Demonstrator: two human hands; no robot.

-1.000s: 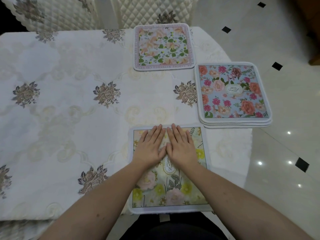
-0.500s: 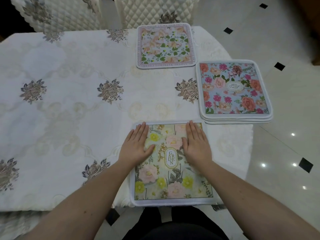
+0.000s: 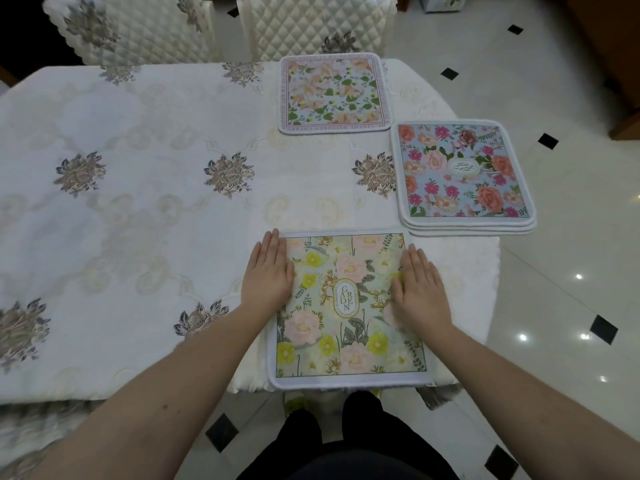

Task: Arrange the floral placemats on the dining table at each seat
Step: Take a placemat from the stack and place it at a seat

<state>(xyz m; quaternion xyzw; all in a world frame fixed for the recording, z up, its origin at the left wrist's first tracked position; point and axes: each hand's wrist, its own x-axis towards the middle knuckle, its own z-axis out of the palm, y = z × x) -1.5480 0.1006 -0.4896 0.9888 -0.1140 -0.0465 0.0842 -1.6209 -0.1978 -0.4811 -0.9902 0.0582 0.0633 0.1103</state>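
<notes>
both hands have slid apart from the middle: left hand (image 3: 268, 273) and right hand (image 3: 417, 289) lie flat, fingers straight, pressing the garden placemat (image 3: 349, 310) at its side edges, likely smoothing it square at the near seat of the dining table (image 3: 156, 202).

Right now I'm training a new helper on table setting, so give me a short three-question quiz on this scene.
1. True or false: both hands lie flat on the yellow-flowered placemat.
2. Which placemat tops the stack at the table's right edge? A) blue with pink and orange flowers B) plain white C) green stripes
3. Fill in: the peach-flowered placemat lies in front of a quilted ____.

Key: 1 true, left hand and right hand at its opposite sides; 2 A; 3 chair.
</notes>
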